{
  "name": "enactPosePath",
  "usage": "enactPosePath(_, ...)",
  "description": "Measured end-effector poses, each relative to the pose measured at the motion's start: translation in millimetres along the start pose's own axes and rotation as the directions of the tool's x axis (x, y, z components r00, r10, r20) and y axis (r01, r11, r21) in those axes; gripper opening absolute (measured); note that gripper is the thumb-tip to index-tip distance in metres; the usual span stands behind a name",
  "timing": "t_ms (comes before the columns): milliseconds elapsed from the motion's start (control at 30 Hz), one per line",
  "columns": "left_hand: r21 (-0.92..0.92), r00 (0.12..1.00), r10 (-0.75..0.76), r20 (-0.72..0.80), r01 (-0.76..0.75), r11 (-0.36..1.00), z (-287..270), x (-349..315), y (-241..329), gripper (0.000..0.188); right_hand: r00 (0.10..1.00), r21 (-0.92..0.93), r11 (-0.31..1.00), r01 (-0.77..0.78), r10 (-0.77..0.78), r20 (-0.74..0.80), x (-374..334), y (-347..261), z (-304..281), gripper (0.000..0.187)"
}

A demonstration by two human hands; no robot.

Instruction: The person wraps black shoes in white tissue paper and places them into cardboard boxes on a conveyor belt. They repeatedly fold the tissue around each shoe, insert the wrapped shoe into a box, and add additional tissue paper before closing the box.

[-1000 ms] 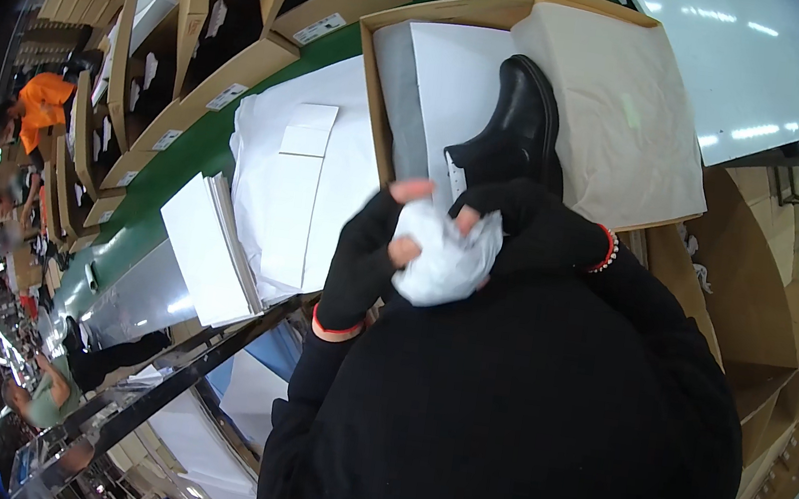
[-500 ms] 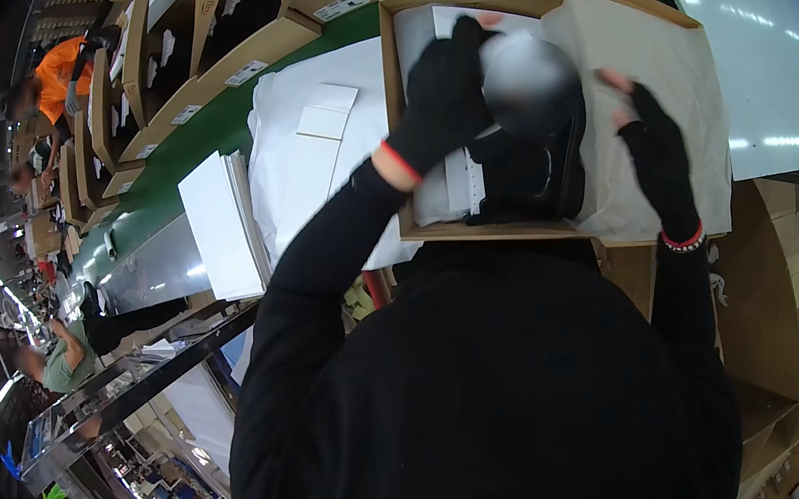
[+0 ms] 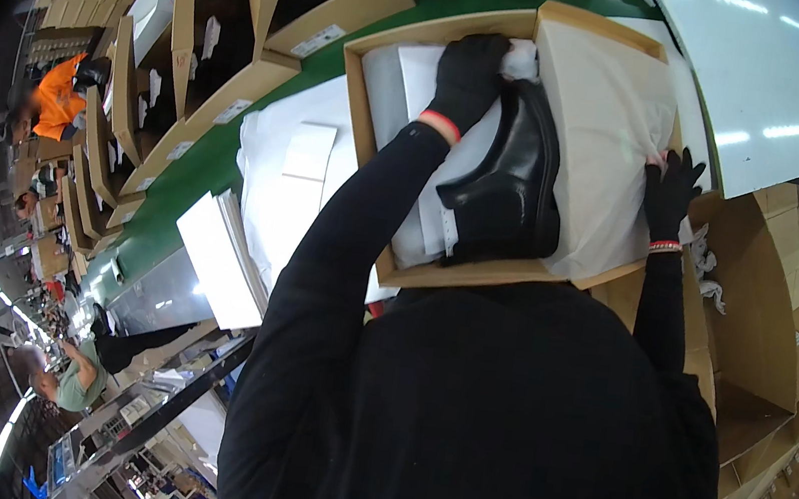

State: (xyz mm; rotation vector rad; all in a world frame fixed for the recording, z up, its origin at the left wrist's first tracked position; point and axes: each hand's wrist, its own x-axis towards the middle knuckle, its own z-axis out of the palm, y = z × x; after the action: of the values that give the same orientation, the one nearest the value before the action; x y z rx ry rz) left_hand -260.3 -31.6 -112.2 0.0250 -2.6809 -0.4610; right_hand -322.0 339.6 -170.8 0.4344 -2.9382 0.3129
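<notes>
A black ankle boot [image 3: 513, 189] lies on its side in an open brown cardboard shoebox [image 3: 476, 278]. White crumpled paper [image 3: 520, 61] shows at the top of its shaft. There my left hand [image 3: 471, 75], in a black fingerless glove, is closed beside the shaft; its fingertips are hidden. My right hand [image 3: 669, 194], gloved alike, is at the box's right side. Its thumb and forefinger pinch the edge of the beige tissue paper [image 3: 595, 144], while other fingers stick out. White paper and card [image 3: 417, 75] line the box's left part.
White sheets [image 3: 291, 150] and a stack of white card [image 3: 223, 252] lie to the left. Open shoeboxes [image 3: 225, 116] line the green table [image 3: 191, 187]. At right are a white panel [image 3: 774, 87] and a large brown carton [image 3: 752, 296]. Other people [image 3: 61, 99] are far left.
The blurred rounded part over the box is gone, and the boot now lies with its sole to the right. My left hand moved up slightly; my right hand moved down and pinches the tissue edge.
</notes>
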Motion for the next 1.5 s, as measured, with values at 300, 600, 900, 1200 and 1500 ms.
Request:
enactPosePath(300,-0.008,0.994,0.041,-0.105,-0.042,0.999,-79,-46,3,0.044,0.933,0.823,-0.544,-0.164,0.186,0.309,41,12,-165,0.035)
enactPosePath(600,-0.426,0.834,-0.536,-0.131,0.441,0.790,-227,-195,16,0.032,0.957,0.951,-0.143,-0.275,-0.139,0.255,-12,-75,-180,0.055)
enactPosePath(900,-0.488,0.629,-0.632,-0.453,0.418,0.766,-277,-218,70,0.033,0.904,0.949,0.314,-0.031,-0.397,0.161,-17,-144,-182,0.078)
enactPosePath(1200,-0.229,0.681,0.165,-0.713,-0.449,0.864,-333,-185,123,0.058,0.837,0.837,0.458,0.301,-0.548,-0.001,-10,-177,-197,0.103)
enactPosePath(1500,-0.637,0.985,0.144,-0.100,-0.175,0.751,-317,-168,138,0.068,0.571,0.585,0.407,0.701,-0.812,-0.121,-10,-292,-107,0.128)
